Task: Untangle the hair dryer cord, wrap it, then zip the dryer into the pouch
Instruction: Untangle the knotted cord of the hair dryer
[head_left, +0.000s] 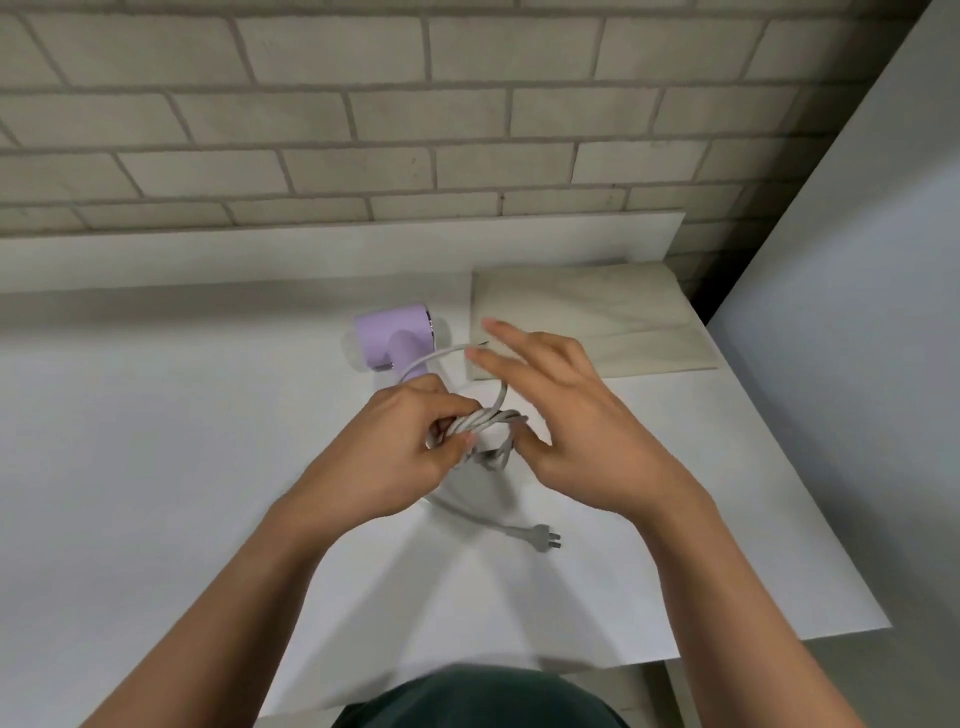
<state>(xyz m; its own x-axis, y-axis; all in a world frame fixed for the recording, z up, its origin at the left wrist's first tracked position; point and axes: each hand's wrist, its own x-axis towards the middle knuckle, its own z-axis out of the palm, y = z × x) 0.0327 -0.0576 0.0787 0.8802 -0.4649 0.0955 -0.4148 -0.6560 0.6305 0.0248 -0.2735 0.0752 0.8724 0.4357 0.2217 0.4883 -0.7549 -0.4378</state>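
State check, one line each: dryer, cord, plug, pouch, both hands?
hair dryer: lying on the table, not packed.
cord: partly coiled, loops bunched, tail loose on the table.
plug: free, lying on the table.
pouch: flat on the table; zip not readable.
left hand: grips the cord loops.
right hand: fingers straight, thumb beside the loops.

a wall of pale grey-beige bricks with lighter mortar lines (363, 104) fills the upper half of the frame. below it, a flat white matte worktop (156, 441) spreads from the left edge across the middle, and its right edge runs diagonally toward the lower right. a raised white ledge (311, 249) lines its far side against the wall. a tall smooth white panel (857, 364) stands at the right. a dark green garment (478, 701) shows at bottom centre.
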